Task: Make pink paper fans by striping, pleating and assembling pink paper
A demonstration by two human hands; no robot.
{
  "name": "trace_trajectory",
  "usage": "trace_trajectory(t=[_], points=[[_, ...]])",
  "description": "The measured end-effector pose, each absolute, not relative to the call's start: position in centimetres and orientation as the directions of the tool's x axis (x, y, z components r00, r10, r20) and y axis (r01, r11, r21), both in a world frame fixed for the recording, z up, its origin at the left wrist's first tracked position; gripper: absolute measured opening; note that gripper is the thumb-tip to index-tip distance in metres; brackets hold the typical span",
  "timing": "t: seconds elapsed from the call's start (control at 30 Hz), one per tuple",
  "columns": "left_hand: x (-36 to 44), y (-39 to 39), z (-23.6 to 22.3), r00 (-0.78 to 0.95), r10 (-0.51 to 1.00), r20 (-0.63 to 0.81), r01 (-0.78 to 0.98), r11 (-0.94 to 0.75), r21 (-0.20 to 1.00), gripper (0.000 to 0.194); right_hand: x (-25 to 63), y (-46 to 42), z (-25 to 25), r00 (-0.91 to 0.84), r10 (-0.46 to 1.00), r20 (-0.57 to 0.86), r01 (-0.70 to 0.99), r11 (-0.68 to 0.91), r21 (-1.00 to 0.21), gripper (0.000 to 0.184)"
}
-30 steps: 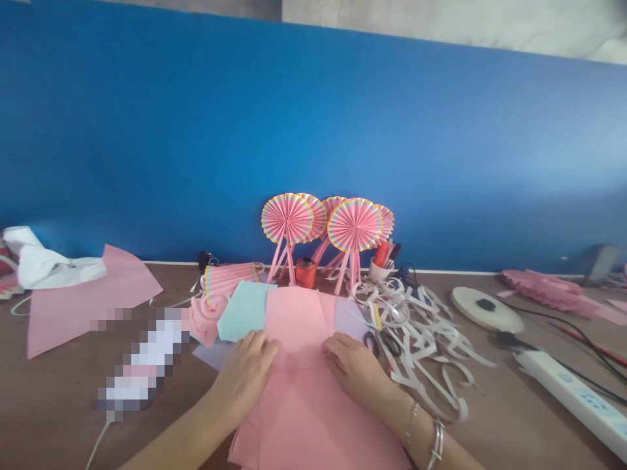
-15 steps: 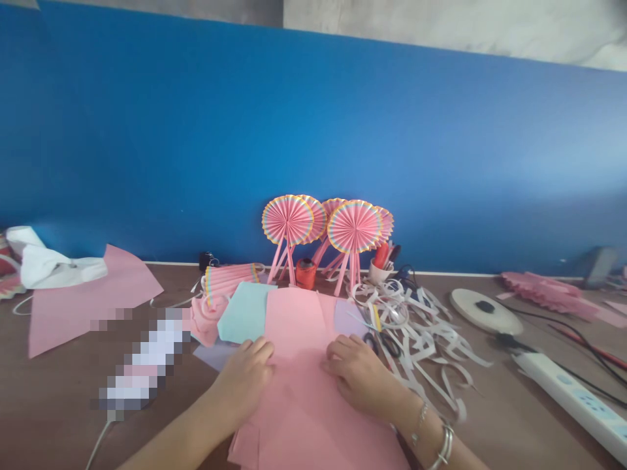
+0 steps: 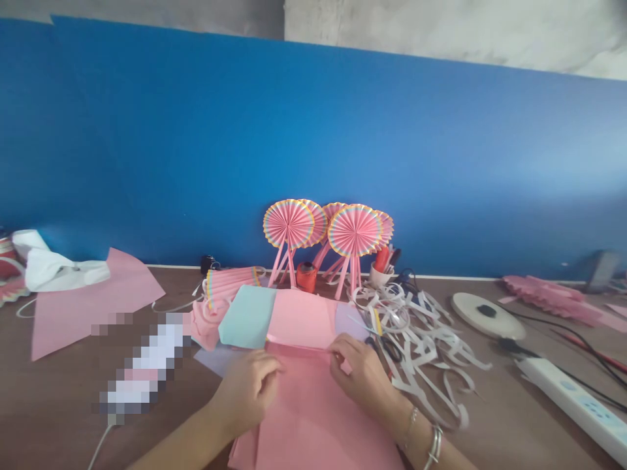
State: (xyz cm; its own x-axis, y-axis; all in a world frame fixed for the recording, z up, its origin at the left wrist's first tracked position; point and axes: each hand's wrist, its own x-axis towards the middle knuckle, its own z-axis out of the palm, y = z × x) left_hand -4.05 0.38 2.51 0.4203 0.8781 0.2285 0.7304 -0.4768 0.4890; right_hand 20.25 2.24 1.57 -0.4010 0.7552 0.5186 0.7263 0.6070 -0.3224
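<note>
Pink paper sheets (image 3: 323,418) lie stacked in front of me, overlapping a little out of line. At their far end a paler pink paper (image 3: 301,320) has a raised near edge. My right hand (image 3: 360,372) pinches at the right corner of that edge, thumb and fingers together. My left hand (image 3: 249,385) rests by the left side of the stack, its fingers loosely curled and thumb apart, with no paper visible between them. Beyond it lies a light blue paper (image 3: 248,316), and a lilac paper (image 3: 349,320) shows at the right.
Several round pleated pink fans (image 3: 355,230) stand against the blue panel (image 3: 196,143). Curled white strips (image 3: 431,339) and scissors (image 3: 392,349) lie to the right, near a power strip (image 3: 578,398). A large pink sheet (image 3: 93,307) lies on the left of the table (image 3: 161,424).
The near edge of the paler pink paper now shows as a raised line across the stack. My left hand has moved slightly down; my right hand stays near the paper's right side.
</note>
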Motion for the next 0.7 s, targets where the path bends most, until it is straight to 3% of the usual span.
trace_trajectory(t=[0.07, 0.17, 0.3, 0.37, 0.43, 0.5, 0.57, 0.63, 0.7], points=[[-3.5, 0.2, 2.3, 0.422, 0.887, 0.187, 0.725, -0.454, 0.518, 0.030, 20.3, 2.2, 1.6, -0.365, 0.767, 0.527, 0.696, 0.601, -0.393, 0.018], [-2.8, 0.2, 2.2, 0.365, 0.926, 0.098, 0.707, -0.344, 0.618, 0.023, 20.2, 2.1, 1.7, -0.370, 0.743, 0.557, 0.665, 0.631, -0.400, 0.019], [-2.3, 0.6, 2.0, 0.277, 0.959, -0.056, 0.458, -0.081, 0.885, 0.045, 19.8, 1.6, 2.1, -0.500, 0.647, 0.575, 0.619, 0.732, -0.285, 0.020], [-2.3, 0.8, 1.8, 0.168, 0.979, -0.118, 0.313, 0.061, 0.948, 0.052, 19.5, 1.2, 2.4, -0.606, 0.595, 0.528, 0.591, 0.781, -0.203, 0.020], [-2.3, 1.0, 1.6, 0.045, 0.993, -0.113, 0.239, 0.099, 0.966, 0.051, 19.3, 0.9, 2.6, -0.662, 0.604, 0.444, 0.600, 0.782, -0.170, 0.017], [-2.6, 1.0, 1.6, -0.060, 0.998, 0.014, 0.288, 0.004, 0.958, 0.045, 19.3, 0.5, 2.8, -0.617, 0.718, 0.323, 0.694, 0.690, -0.207, 0.009], [-3.1, 0.9, 1.8, -0.143, 0.959, 0.245, 0.429, -0.163, 0.889, 0.039, 19.4, 0.2, 3.0, -0.511, 0.846, 0.153, 0.809, 0.533, -0.248, 0.004], [-3.7, 0.6, 2.0, -0.142, 0.856, 0.497, 0.554, -0.347, 0.756, 0.029, 19.3, -0.1, 3.0, -0.467, 0.884, 0.027, 0.849, 0.456, -0.266, 0.012], [-4.2, 0.4, 2.2, -0.039, 0.713, 0.700, 0.631, -0.526, 0.570, 0.019, 18.9, -0.2, 2.9, -0.519, 0.855, 0.003, 0.818, 0.497, -0.289, 0.013]])
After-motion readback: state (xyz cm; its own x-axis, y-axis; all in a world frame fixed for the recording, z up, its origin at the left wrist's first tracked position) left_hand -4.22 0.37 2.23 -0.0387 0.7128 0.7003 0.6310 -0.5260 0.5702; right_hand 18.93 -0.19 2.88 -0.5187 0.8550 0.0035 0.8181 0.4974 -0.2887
